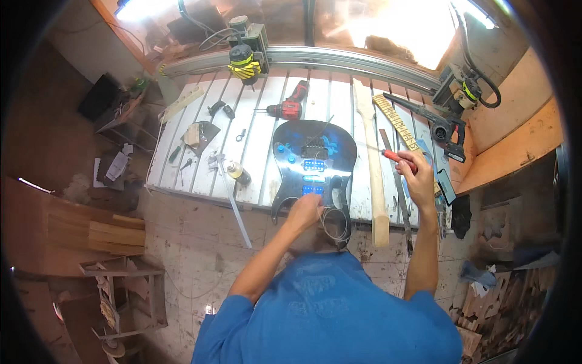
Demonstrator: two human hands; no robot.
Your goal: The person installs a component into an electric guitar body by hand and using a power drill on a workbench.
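A dark guitar body (288, 147) with blue pickups and knobs lies on the slotted white worktable (176, 170), at its front edge. My left hand (306, 211) is closed at the lower pickup on a thin wire (334, 238), which loops down over the body's lower part. My right hand (416, 174), to the right of the body, grips a red-handled screwdriver (390, 155) with its shaft pointing left. A pale wooden neck blank (381, 224) and a fretted neck (388, 114) lie beside that hand. A bottle (239, 173) stands left of the body.
A red drill (289, 108) lies behind the guitar, a black blower (449, 137) at right. Machine heads (244, 67) hang from a rail over the table. A black clamp-like tool (221, 109) and a long strip (238, 218) lie at left. A wooden rack (159, 294) stands lower left.
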